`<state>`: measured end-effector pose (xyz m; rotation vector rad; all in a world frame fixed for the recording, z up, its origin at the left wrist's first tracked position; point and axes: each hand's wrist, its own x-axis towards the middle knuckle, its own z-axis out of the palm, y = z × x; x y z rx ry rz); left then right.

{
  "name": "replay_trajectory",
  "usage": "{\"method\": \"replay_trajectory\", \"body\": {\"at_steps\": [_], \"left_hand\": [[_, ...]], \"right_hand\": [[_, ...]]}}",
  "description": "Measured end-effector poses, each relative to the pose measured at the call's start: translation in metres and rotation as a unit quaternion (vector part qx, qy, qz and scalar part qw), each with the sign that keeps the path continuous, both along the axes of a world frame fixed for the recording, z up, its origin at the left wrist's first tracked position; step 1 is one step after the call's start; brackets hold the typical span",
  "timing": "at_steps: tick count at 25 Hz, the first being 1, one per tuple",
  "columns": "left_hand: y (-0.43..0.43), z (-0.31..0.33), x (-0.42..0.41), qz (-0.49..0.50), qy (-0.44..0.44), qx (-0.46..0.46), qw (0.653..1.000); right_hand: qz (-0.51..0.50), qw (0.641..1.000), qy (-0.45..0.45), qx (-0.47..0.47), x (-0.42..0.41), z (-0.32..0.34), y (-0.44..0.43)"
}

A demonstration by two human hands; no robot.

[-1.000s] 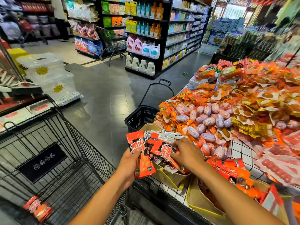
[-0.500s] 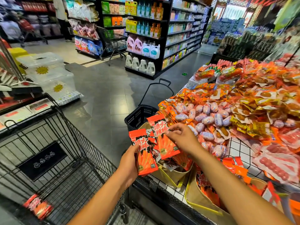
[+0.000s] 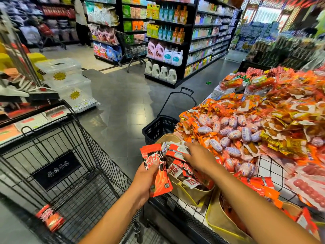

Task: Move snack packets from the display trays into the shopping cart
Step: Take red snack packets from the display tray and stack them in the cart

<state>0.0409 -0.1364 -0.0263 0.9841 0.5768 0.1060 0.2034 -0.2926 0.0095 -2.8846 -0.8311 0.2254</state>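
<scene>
On your far left is the shopping cart point(image 3: 58, 138). Its top is wide open, so you can drop things in from above. One red packet point(image 3: 50, 219) lies on the cart floor near the front corner, and the rest of the floor looks free.

Next comes your left hand point(image 3: 145, 180). It holds a small stack of red snack packets point(image 3: 156, 173) standing up, with the thumb pressed on the front and the fingers curled behind. It hangs right between the cart's edge and the worktop edge. I think you hold the stack there so the next packet can join it and the trip to the cart is short.

Just to the right is the tan tray point(image 3: 191, 194), sitting at the worktop's edge. More of the same packets point(image 3: 182, 170) lie in it. Your right hand point(image 3: 199, 158) reaches in over them, with its fingers down among the wrappers. I cannot tell if it pinches one.

A black basket point(image 3: 159, 126) stands on the floor just behind the tray. The big snack pile point(image 3: 237, 131) crowds the tray's right side on the worktop point(image 3: 269, 166). So lift up and swing left, where the room is.
</scene>
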Motion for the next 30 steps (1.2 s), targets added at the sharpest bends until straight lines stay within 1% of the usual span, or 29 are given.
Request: {"method": "replay_trajectory", "body": {"at_steps": [1, 3, 6, 9, 11, 13, 14, 15, 16, 18, 19, 20, 21, 22, 23, 24, 25, 26, 27, 28, 30], "left_hand": [[0.0, 0.0, -0.001, -0.003, 0.001, 0.011, 1.0], [0.001, 0.002, -0.002, -0.007, 0.001, 0.021, 1.0], [0.003, 0.003, -0.003, -0.008, 0.004, 0.023, 1.0], [0.004, 0.002, -0.001, -0.005, 0.005, 0.023, 1.0], [0.003, 0.001, 0.001, -0.004, 0.006, 0.026, 1.0], [0.001, 0.002, 0.004, -0.004, 0.004, 0.02, 1.0], [0.001, 0.002, 0.006, -0.007, -0.001, 0.003, 1.0], [0.0, 0.003, 0.007, -0.011, -0.007, -0.016, 1.0], [-0.001, 0.003, 0.008, -0.021, -0.016, -0.029, 0.999], [-0.004, -0.001, 0.01, -0.036, -0.03, -0.011, 0.999], [-0.005, -0.003, 0.009, -0.037, -0.029, 0.01, 0.999], [-0.006, -0.005, 0.008, -0.036, -0.021, 0.03, 0.999], [-0.005, -0.008, 0.006, -0.037, -0.011, 0.043, 0.998], [-0.003, -0.01, 0.004, -0.042, 0.0, 0.048, 0.998], [-0.001, -0.011, 0.002, -0.046, 0.007, 0.048, 0.998], [0.001, -0.012, -0.001, -0.047, 0.012, 0.046, 0.998], [0.003, -0.013, -0.002, -0.043, 0.013, 0.044, 0.998], [0.004, -0.014, -0.003, -0.038, 0.012, 0.042, 0.998], [0.005, -0.015, -0.003, -0.032, 0.01, 0.042, 0.999], [0.006, -0.015, -0.004, -0.03, 0.009, 0.044, 0.999], [0.007, -0.013, -0.005, -0.032, 0.008, 0.046, 0.998]], "right_hand": [[0.008, 1.0, -0.001, -0.023, 0.004, -0.004, -0.001], [0.006, 1.0, 0.016, -0.012, 0.011, -0.01, -0.003], [-0.018, 0.998, 0.033, 0.06, 0.021, -0.006, -0.01], [-0.05, 0.985, 0.039, 0.162, 0.025, 0.008, -0.015], [-0.074, 0.962, 0.069, 0.254, 0.021, 0.023, -0.013], [-0.094, 0.912, 0.172, 0.36, 0.004, 0.035, -0.006], [-0.096, 0.885, 0.231, 0.393, -0.01, 0.037, -0.001], [-0.093, 0.868, 0.276, 0.403, -0.025, 0.033, 0.006], [-0.085, 0.861, 0.306, 0.397, -0.041, 0.028, 0.012], [-0.063, 0.854, 0.349, 0.381, -0.064, 0.013, 0.022], [-0.058, 0.853, 0.355, 0.379, -0.067, 0.005, 0.024], [-0.059, 0.861, 0.34, 0.373, -0.067, 0.001, 0.023], [-0.059, 0.889, 0.288, 0.351, -0.061, 0.0, 0.017], [-0.054, 0.927, 0.212, 0.304, -0.052, 0.001, 0.008], [-0.049, 0.964, 0.126, 0.23, -0.043, 0.003, -0.003], [-0.044, 0.988, 0.049, 0.141, -0.035, 0.004, -0.014], [-0.044, 0.997, 0.0, 0.061, -0.027, 0.003, -0.025], [-0.047, 0.999, -0.017, 0.002, -0.021, 0.001, -0.033], [-0.049, 0.998, -0.012, -0.034, -0.018, -0.002, -0.039], [-0.049, 0.998, 0.004, -0.049, -0.015, -0.006, -0.041], [-0.047, 0.998, 0.03, -0.031, -0.013, -0.011, -0.042]]}}
